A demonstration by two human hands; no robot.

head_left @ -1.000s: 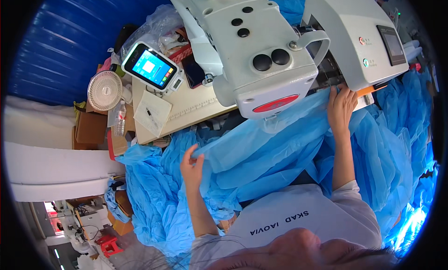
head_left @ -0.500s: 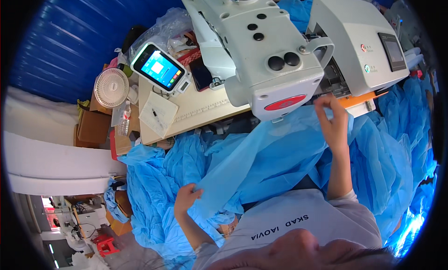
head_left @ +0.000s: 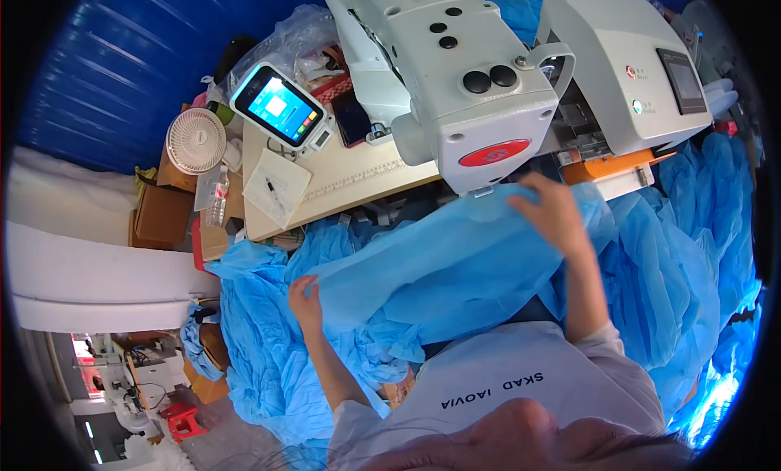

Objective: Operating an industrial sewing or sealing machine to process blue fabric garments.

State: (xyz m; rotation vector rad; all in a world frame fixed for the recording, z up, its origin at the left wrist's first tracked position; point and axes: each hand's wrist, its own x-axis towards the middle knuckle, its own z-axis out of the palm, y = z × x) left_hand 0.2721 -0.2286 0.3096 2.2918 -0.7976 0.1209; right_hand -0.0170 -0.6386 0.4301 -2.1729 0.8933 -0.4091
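A sheet of thin, translucent blue fabric (head_left: pixel 431 251) stretches from the sewing machine's head down to the left. My left hand (head_left: pixel 306 303) pinches its left edge between thumb and fingers. Just right of the white sewing machine head (head_left: pixel 480 113), my right hand (head_left: pixel 553 215) lies over the upper part of the fabric. Its fingers are bent, with thumb and forefinger apart. The needle area under the head is hidden.
A white machine unit (head_left: pixel 626 72) with an orange plate (head_left: pixel 614 166) stands right. A lit control screen (head_left: pixel 281 109), a notepad with pen (head_left: pixel 277 188), a small fan (head_left: pixel 196 141) and a bottle (head_left: pixel 217 198) sit left. Blue fabric heaps (head_left: pixel 268 341) surround me.
My left hand has moved left and up, drawing the fabric edge out. My right hand has moved left toward the machine head, its pinched fingers now parted.
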